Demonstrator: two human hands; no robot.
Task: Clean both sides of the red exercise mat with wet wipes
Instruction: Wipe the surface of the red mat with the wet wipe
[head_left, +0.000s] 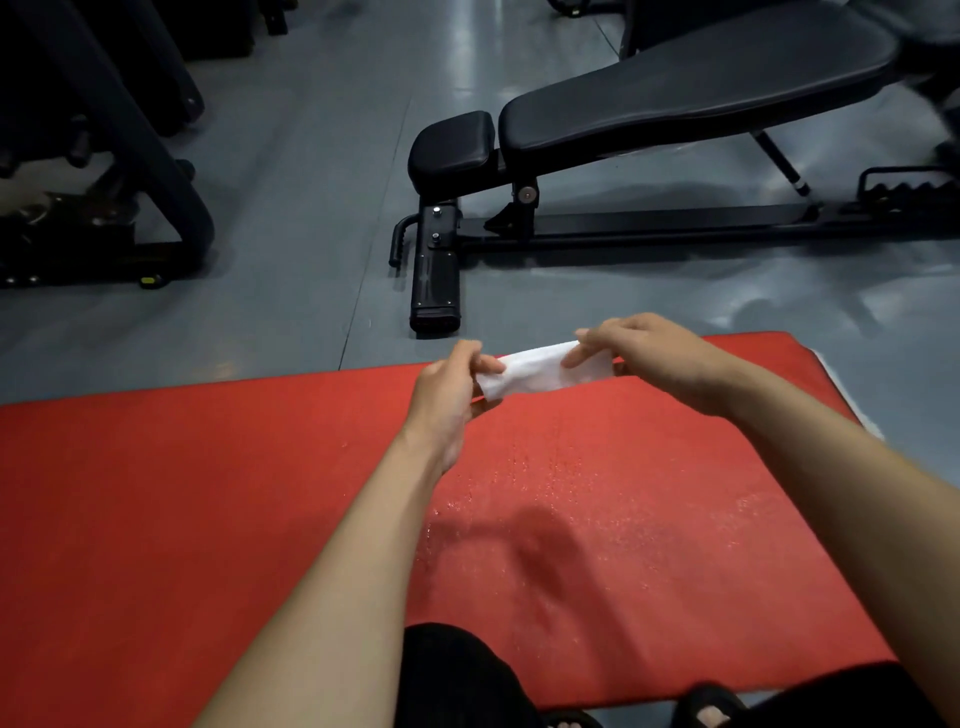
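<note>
The red exercise mat (208, 493) lies flat on the grey floor and fills the lower half of the view. Its right half glistens with small wet droplets. Above the mat's far edge, a folded white wet wipe (535, 371) is stretched between both hands. My left hand (452, 395) pinches the wipe's left end. My right hand (649, 358) pinches the right end, with its fingers curled over the top of the wipe. The wipe is held in the air, apart from the mat.
A black adjustable weight bench (675, 93) stands just beyond the mat, its base foot (435, 280) close to the far edge. A black machine frame (104, 182) occupies the far left. My dark-trousered knee (457, 675) and sandalled foot (706, 706) are at the mat's near edge.
</note>
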